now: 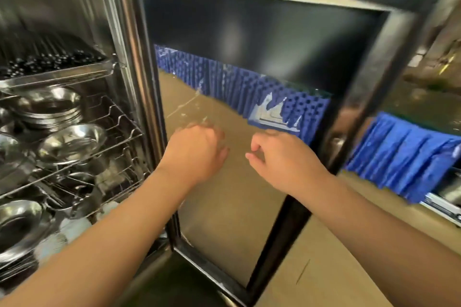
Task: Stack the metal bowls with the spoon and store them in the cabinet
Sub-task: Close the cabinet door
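Looking at the cabinet (62, 62) with its glass door (249, 57) swung wide open. My left hand (197, 152) and right hand (282, 157) are both in front of the pane, fingers loosely curled, holding nothing. Metal bowls (72, 143) sit stacked on the wire racks (119, 132) inside, left of my arms. Can't pick out the spoon, too blurry.

The cabinet door (389, 87) has a black frame around dark, see-through glass. The bowls (72, 143) and wire racks (119, 129) are shiny silver. A bright blue pleated cloth (404, 157) hangs along a table edge. The floor (336, 257) is plain tan.
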A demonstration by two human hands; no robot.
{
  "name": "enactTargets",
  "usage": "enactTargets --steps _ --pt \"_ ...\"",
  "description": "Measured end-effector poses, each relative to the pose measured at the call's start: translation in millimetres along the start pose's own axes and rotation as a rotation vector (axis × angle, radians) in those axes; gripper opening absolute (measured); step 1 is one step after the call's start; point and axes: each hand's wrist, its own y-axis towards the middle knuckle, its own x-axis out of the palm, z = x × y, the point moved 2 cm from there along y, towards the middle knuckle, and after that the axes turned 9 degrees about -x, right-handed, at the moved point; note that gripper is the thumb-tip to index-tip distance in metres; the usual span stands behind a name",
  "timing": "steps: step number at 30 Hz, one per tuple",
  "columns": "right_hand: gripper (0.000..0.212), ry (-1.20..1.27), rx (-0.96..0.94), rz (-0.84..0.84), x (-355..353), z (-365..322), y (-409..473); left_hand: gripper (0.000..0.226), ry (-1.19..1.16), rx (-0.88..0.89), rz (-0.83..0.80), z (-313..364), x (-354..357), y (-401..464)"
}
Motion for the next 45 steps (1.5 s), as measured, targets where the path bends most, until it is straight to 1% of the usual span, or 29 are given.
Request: enactTargets --steps 3,4,6,9,11,14,16,17,19,21,23,28,32,34,36,37,39,42,45 --pt "0.022 -0.037 -0.029 0.025 -28 19 -49 0.041 0.000 0.054 0.080 64 -15 -15" --pt "0.021 -0.041 -0.030 0.022 -44 31 -77 0.042 -0.010 0.076 0.112 99 -22 -26" --pt "0.019 -0.042 -0.025 0.016 -50 39 -92 0.044 -0.067 0.095 0.148 125 -27 -28" --pt "0.016 -0.059 -0.014 0.015 -69 59 -125 0.048 -0.142 0.060 0.232 171 -28 -31" --pt "0.017 -0.082 0.019 0.023 -82 77 -146 0.055 -0.174 0.017 0.270 199 -26 -30" --pt "0.019 -0.112 0.073 0.020 -92 98 -167 0.071 -0.170 -0.086 0.322 221 -20 -19" --pt "0.019 -0.116 0.105 0.032 -94 109 -176 0.077 -0.170 -0.165 0.330 226 -17 -9" --pt "0.019 -0.115 0.120 0.038 -97 114 -181 0.077 -0.187 -0.189 0.322 229 -17 -5" --pt "0.020 -0.111 0.142 0.025 -95 121 -184 0.075 -0.292 -0.220 0.280 230 -14 1" --pt "0.022 -0.094 0.165 0.005 -93 126 -187 0.073 -0.399 -0.214 0.258 233 -12 1" --pt "0.027 -0.071 0.181 -0.015 -89 128 -188 0.074 -0.455 -0.214 0.270 236 -12 -5" --pt "0.041 -0.002 0.186 -0.050 -77 123 -177 0.074 -0.516 -0.205 0.312 217 -23 -41" --pt "0.069 0.065 0.171 -0.087 -64 100 -155 0.079 -0.494 -0.145 0.370 183 -40 -86" --pt "0.080 0.154 0.150 -0.080 -59 81 -142 0.079 -0.477 -0.127 0.388 162 -51 -110" --pt "0.085 0.289 0.105 -0.089 -55 58 -130 0.077 -0.466 -0.154 0.413 139 -60 -134" --pt "0.082 0.367 0.062 -0.113 -51 44 -123 0.078 -0.474 -0.183 0.414 126 -65 -147" --pt "0.063 0.512 -0.032 -0.178 -43 14 -112 0.079 -0.490 -0.238 0.423 100 -74 -172" --pt "0.048 0.729 -0.113 -0.271 -28 -34 -98 0.077 -0.481 -0.308 0.487 63 -91 -206" --pt "0.027 0.850 -0.195 -0.333 -14 -81 -82 0.079 -0.366 -0.420 0.512 20 -107 -234"
